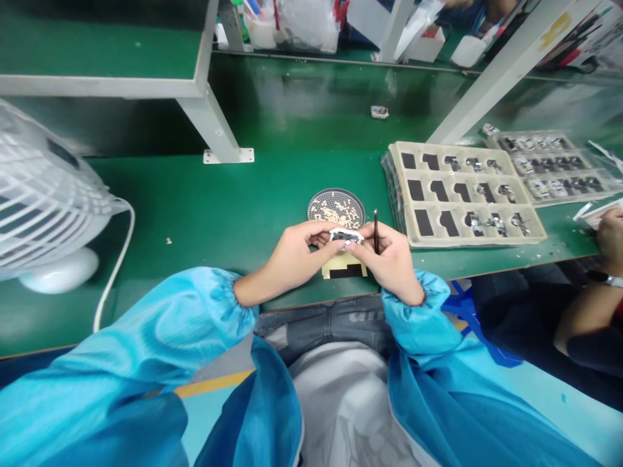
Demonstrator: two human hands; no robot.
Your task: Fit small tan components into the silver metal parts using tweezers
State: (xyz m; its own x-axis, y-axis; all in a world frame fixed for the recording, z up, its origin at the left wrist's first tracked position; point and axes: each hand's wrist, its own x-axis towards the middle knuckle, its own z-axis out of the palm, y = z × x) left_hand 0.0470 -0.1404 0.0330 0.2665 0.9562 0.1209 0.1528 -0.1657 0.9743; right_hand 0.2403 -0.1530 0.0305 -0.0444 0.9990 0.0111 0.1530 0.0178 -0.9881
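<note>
My left hand (296, 256) and my right hand (389, 263) meet over the green bench's front edge, both pinching a small white and black part (345, 237). A dark pair of tweezers (376, 230) also stands upright in my right hand. Just beyond my fingers lies a round dark dish (335, 206) of small pale pieces. Under my hands sits a small beige and black card (344, 267). Blue sleeves cover both my forearms.
A beige compartment tray (470, 194) with dark parts lies to the right, a clear tray (549, 165) behind it. A white fan (46, 207) with its cord stands at left. White frame legs (214, 126) rise behind. Another person's arm (601, 292) rests at the right edge.
</note>
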